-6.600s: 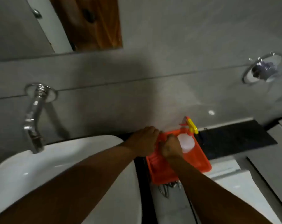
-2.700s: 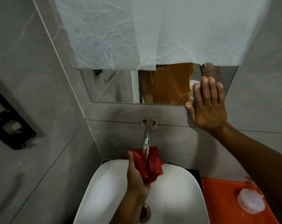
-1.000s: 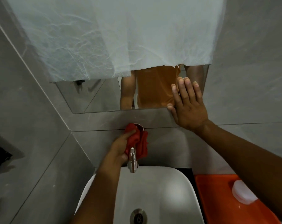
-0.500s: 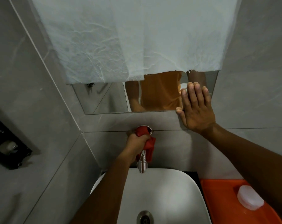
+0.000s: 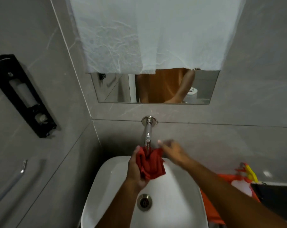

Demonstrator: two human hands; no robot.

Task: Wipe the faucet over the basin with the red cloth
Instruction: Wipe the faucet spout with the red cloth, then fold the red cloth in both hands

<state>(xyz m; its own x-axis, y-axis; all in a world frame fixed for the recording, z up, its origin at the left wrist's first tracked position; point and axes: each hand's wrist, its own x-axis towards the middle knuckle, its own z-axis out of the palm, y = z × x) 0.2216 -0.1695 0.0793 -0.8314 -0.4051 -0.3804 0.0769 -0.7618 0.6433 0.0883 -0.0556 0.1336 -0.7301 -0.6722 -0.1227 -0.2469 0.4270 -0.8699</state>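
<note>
A chrome faucet (image 5: 148, 131) sticks out of the grey wall above the white basin (image 5: 106, 186). My left hand (image 5: 136, 170) holds the crumpled red cloth (image 5: 150, 163) bunched around the faucet's tip. My right hand (image 5: 172, 153) hovers just right of the cloth and the spout, blurred, fingers apart, touching or almost touching the cloth's edge. The spout's outlet is hidden behind the cloth.
The basin drain (image 5: 144, 202) shows below my left forearm. An orange tray (image 5: 210, 209) with a white lid and a spray bottle (image 5: 250, 173) sits to the right. A black dispenser (image 5: 24, 94) hangs on the left wall. A mirror (image 5: 156, 86) half covered by white sheeting is above.
My left hand slid the cloth down from the faucet's base to its tip. My right hand left the wall beside the mirror and dropped down next to the cloth.
</note>
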